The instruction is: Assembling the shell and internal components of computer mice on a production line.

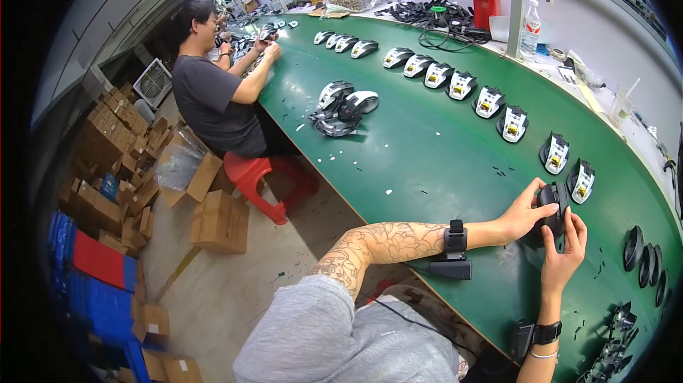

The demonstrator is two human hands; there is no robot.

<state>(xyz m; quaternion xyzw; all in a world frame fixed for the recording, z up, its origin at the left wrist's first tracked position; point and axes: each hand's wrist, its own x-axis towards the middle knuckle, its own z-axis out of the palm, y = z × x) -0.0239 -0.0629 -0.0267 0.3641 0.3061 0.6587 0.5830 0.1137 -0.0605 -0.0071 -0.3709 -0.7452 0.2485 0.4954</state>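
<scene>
Over the right part of the green workbench, both of my hands hold one black computer mouse shell (552,206). My left hand (523,218) grips it from the left, with the thumb lying across its face. The fingers of my right hand (567,244) press on its lower right side. What lies inside the shell is turned away from view. Just beyond my hands stand two part-built mice (555,153) with white inner frames. They end a curved row of similar mice (462,85) along the bench. Several black oval shells (633,248) stand to the right of my right hand.
On the green bench (427,162), a pile of black and white mouse covers (343,109) lies left of centre. Loose black parts (617,344) fill the near right corner. A co-worker (217,91) sits at the left edge by a red stool (267,184). Cardboard boxes (219,221) cover the floor.
</scene>
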